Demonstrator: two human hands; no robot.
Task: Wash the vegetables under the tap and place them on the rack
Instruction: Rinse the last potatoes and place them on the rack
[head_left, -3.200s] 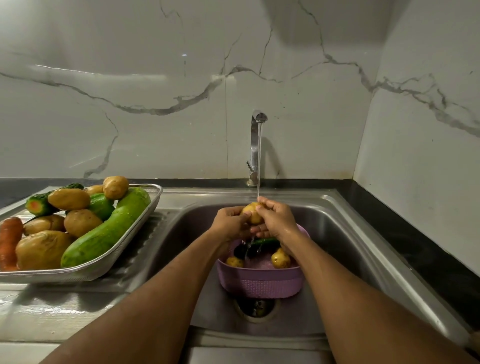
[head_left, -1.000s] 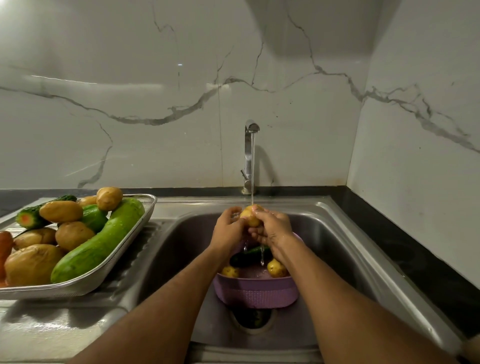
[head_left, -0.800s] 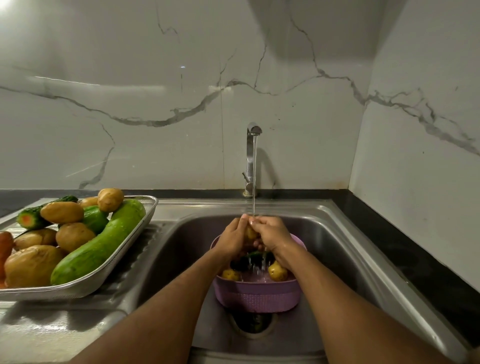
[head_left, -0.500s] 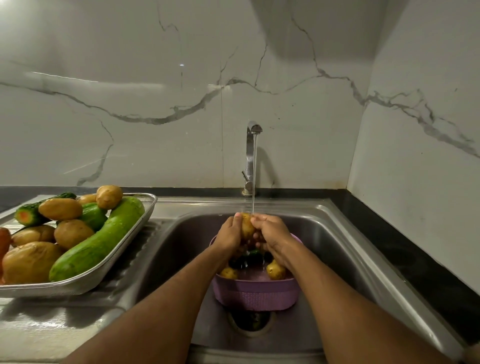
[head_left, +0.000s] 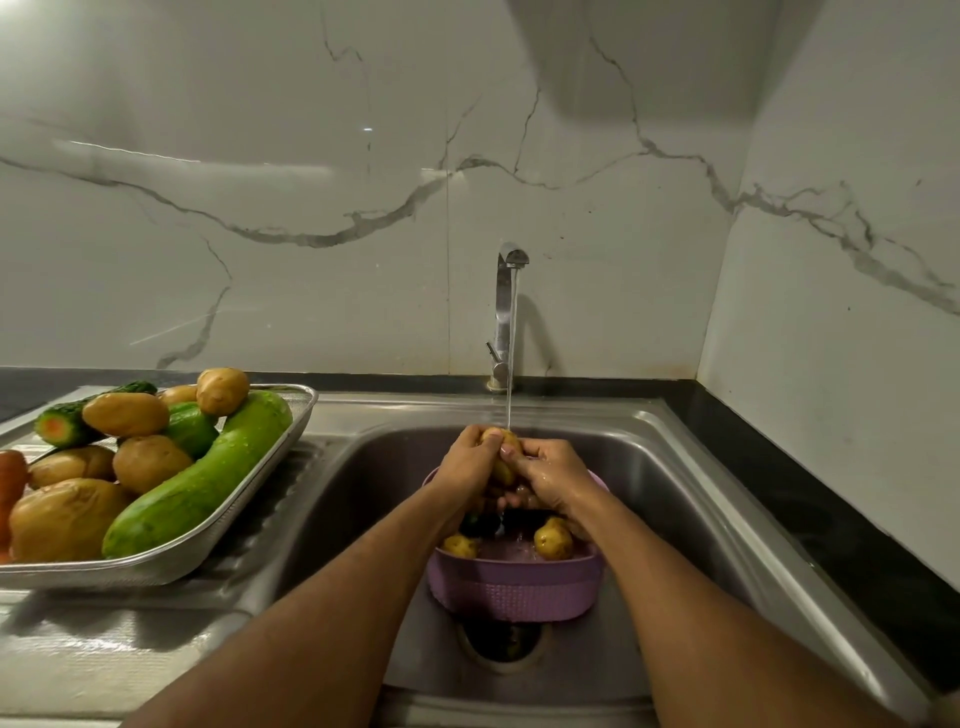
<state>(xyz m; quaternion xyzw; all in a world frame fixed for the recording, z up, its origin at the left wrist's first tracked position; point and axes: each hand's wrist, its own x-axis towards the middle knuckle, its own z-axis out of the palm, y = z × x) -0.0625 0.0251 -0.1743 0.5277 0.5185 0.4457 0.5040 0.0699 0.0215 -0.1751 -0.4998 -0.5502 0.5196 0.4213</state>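
Note:
Under the running tap (head_left: 505, 312) my left hand (head_left: 467, 465) and my right hand (head_left: 548, 475) both grip one small yellow potato (head_left: 503, 451), held above a purple basket (head_left: 514, 590) in the sink (head_left: 670, 499). Water falls on the potato's top. Two more small potatoes (head_left: 553, 540) and a dark vegetable lie in the basket. On the drainboard at the left stands a metal rack (head_left: 218, 525) piled with potatoes, a long green gourd (head_left: 200, 480), cucumbers and a carrot.
The open drain (head_left: 501, 642) lies just in front of the basket. A black counter strip (head_left: 810, 514) runs along the sink's right side under the marble wall. The wet drainboard (head_left: 104, 649) stretches in front of the rack.
My hands have kept turning the potato under the stream; it now stands more upright between them than a second ago. The basket and rack have not moved.

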